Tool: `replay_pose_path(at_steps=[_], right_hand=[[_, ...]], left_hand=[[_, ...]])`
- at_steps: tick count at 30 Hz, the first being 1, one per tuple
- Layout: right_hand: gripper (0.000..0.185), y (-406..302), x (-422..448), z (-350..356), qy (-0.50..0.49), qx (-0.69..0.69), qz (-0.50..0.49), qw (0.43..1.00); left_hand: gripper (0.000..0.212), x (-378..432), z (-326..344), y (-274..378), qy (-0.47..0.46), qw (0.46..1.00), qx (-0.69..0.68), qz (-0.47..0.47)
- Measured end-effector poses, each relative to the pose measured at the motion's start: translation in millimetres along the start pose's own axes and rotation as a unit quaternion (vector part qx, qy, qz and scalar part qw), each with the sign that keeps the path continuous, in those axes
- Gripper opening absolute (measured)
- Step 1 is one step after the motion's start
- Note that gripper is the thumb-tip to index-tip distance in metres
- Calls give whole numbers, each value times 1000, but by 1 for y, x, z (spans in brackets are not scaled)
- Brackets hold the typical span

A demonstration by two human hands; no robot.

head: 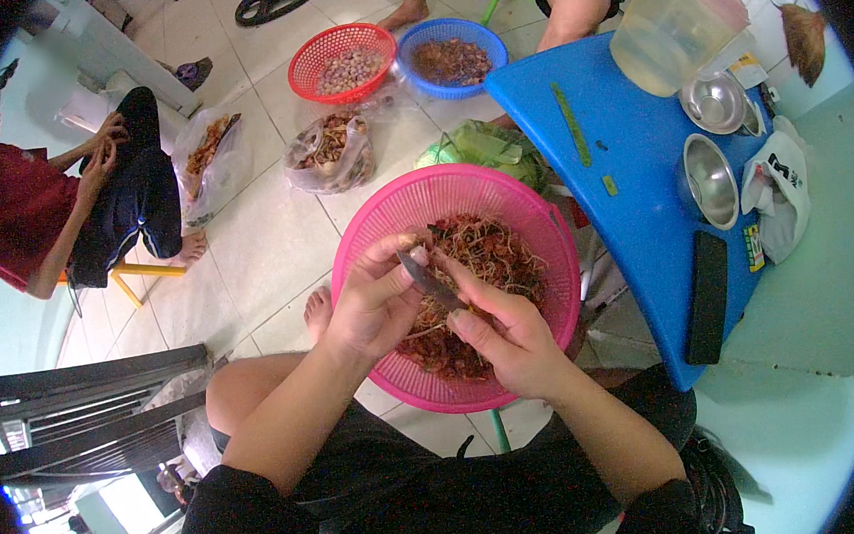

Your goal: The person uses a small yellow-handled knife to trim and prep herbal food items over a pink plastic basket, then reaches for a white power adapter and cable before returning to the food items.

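Note:
My left hand (pixel 372 301) pinches a small pale bulb (pixel 418 255), mostly hidden by the fingertips. In my right hand (pixel 512 339) is a small knife (pixel 432 283), its dark blade pointing up and left against the bulb and the left fingers. Both hands are above a pink plastic basket (pixel 450 178) between my knees. Inside it lies a heap of reddish-brown skins and stringy pale roots (pixel 501 250), partly covered by my hands.
Beyond are a red basket (pixel 299 70) of small bulbs, a blue basket (pixel 498 56) of brown pieces, and plastic bags of scraps (pixel 332 154). At right, a blue table (pixel 645 265) carries metal bowls (pixel 708 181) and a plastic container (pixel 671 22). Two people sit nearby, one at left (pixel 28 212).

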State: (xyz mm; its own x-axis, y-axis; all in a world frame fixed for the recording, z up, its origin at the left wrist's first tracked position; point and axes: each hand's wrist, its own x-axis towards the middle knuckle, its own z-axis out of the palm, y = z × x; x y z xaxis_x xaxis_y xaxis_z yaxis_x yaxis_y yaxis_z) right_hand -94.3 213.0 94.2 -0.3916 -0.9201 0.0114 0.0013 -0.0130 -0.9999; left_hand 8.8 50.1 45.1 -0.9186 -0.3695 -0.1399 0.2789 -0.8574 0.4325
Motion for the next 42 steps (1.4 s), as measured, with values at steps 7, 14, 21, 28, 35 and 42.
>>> replay_pose_path(at_steps=[7,14,21,28,35,42], right_hand=[[44,2,0,0,7,-11,-6,1000],[41,-1,0,-1,15,-13,-4,1000],[47,-6,-5,-6,17,151,136,979],[57,-5,0,-11,43,210,140,967],[53,-8,-1,-9,17,139,153,978],[53,-7,-1,-4,28,127,170,977]], left_hand=[[31,1,2,-4,-8,999,31,-11],[28,1,3,-1,-9,999,33,-18],[28,1,0,0,-25,999,-5,-34],[32,3,7,4,7,999,-32,-33],[34,7,-7,-5,12,995,96,-7],[31,5,-3,-4,7,994,110,-5]])
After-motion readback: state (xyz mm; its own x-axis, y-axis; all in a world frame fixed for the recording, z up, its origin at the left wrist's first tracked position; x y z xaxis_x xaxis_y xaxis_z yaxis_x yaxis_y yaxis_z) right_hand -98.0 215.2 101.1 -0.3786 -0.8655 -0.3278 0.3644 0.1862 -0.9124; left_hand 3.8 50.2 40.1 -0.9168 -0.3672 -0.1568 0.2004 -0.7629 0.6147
